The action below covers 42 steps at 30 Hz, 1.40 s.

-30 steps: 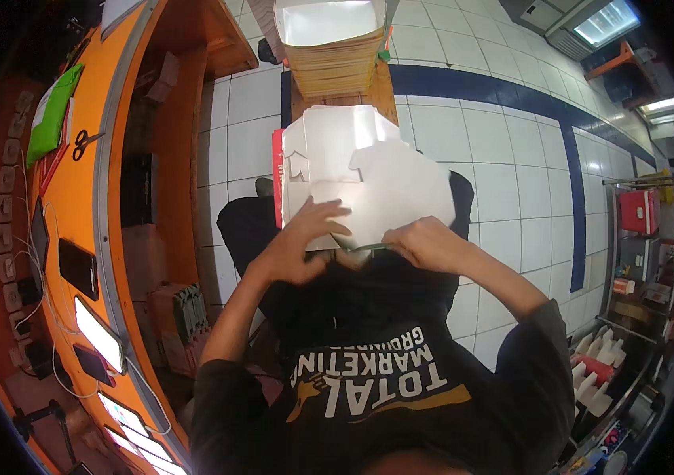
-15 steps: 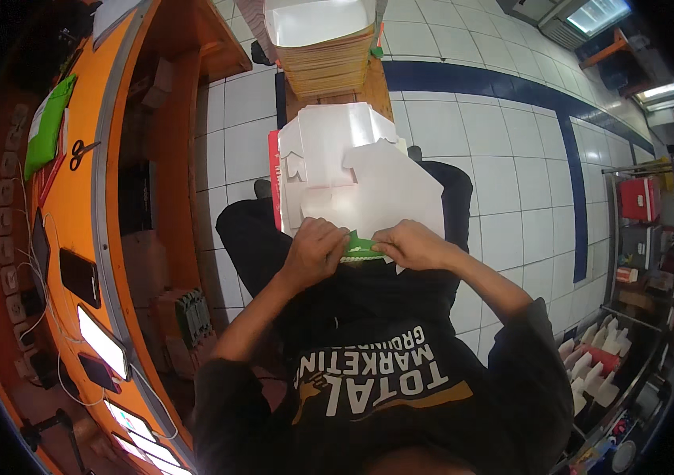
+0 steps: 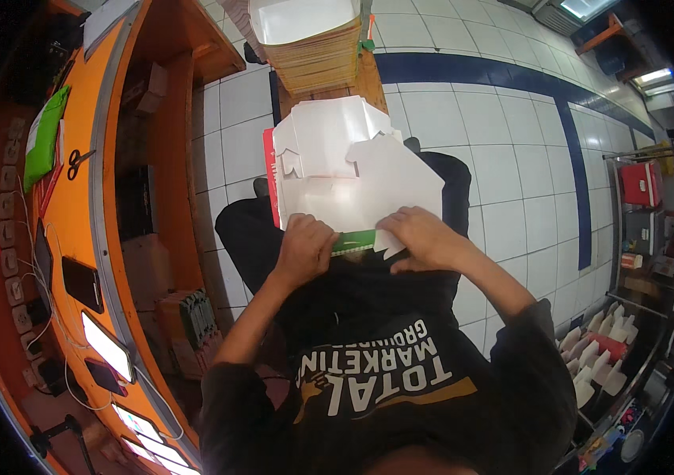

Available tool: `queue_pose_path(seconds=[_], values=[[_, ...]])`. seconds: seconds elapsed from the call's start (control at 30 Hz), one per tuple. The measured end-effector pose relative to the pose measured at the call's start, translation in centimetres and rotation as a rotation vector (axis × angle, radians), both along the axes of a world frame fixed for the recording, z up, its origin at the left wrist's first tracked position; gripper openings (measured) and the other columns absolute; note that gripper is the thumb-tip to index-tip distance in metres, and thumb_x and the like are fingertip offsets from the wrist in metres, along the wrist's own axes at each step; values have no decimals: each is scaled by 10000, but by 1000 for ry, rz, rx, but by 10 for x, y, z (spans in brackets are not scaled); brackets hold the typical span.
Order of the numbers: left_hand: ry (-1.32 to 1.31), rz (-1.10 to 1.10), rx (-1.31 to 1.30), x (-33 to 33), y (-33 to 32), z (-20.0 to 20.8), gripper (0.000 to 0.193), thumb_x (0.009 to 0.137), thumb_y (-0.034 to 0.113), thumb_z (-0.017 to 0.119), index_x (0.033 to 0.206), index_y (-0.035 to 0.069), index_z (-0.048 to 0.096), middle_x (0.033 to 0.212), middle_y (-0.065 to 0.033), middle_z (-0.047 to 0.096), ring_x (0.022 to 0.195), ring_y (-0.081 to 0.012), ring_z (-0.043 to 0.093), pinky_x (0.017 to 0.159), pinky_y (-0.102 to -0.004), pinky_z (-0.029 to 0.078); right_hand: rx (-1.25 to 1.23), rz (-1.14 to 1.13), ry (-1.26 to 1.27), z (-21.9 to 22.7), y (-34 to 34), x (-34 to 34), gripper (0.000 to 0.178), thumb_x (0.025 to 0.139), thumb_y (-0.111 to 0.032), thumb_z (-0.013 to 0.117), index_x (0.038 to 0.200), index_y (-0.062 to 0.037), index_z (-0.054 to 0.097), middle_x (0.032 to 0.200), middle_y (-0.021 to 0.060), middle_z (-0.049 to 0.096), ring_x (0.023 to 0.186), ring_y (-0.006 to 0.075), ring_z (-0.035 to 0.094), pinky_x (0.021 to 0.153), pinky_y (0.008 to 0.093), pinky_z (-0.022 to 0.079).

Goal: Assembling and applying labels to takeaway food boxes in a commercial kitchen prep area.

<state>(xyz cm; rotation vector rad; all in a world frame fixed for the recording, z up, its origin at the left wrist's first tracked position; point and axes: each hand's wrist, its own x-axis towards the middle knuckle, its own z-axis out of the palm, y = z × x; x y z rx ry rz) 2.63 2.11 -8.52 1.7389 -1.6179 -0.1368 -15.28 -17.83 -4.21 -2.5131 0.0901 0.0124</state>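
Observation:
Across my lap lies a flat, die-cut cardboard box blank (image 3: pixel 329 202), white side up, with cut slots and tabs. Along its near edge a green printed flap (image 3: pixel 355 241) is turned up. My left hand (image 3: pixel 306 247) is closed on that edge, at the left end of the green flap. At the right end, my right hand (image 3: pixel 424 240) rests by a small white corner tab (image 3: pixel 387 241), its fingers stretched out and the thumb apart. Red printed cardboard (image 3: pixel 270 178) shows from under the blank's left side.
Beyond the blank, a tall stack of cardboard trays (image 3: pixel 309 55) stands on a wooden bench (image 3: pixel 372 83). On my left runs an orange counter (image 3: pixel 83 214) with scissors (image 3: pixel 75 162), phones and cables. A metal rack (image 3: pixel 615 222) with goods stands at the right.
My right hand has let go of the green flap and moved slightly right, its fingers opening. More of the flap and the white corner tab show. The left hand keeps its hold.

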Motion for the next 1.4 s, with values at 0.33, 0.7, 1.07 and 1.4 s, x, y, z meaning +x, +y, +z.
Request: queue_pose_path(seconds=[0.33, 0.7, 1.07, 1.4], values=[[-2, -33, 107, -20, -15, 44, 177, 842, 84, 693, 752, 63, 541, 708, -99, 521, 708, -301, 526, 730, -421, 393, 95, -172, 41, 35, 7, 12, 135, 799, -113, 737, 762, -23, 643, 798, 166, 676, 812, 383, 670, 709, 463, 530], [-26, 210, 106, -16, -36, 120, 113, 851, 99, 691, 832, 37, 599, 767, -119, 608, 708, -317, 591, 645, -444, 397, -16, 6, -484, 76, -2, 38, 423, 725, -114, 754, 1106, -7, 606, 1009, 142, 629, 967, 321, 643, 806, 429, 545], [-310, 19, 344, 88, -60, 240, 271, 837, -26, 665, 1105, 15, 676, 998, -174, 679, 949, -380, 642, 810, -424, 525, -360, -203, -920, 104, -120, 128, 546, 813, -187, 747, 1302, -6, 582, 1218, 180, 657, 1089, 328, 656, 910, 432, 535], [-310, 8, -17, 164, -237, 148, 335, 857, 3, 614, 1191, 37, 613, 1027, -212, 689, 934, -413, 658, 799, -470, 540, 195, -471, -288, 36, -265, 267, 598, 849, -403, 700, 1178, 92, 643, 989, 229, 719, 888, 320, 719, 751, 397, 584]])
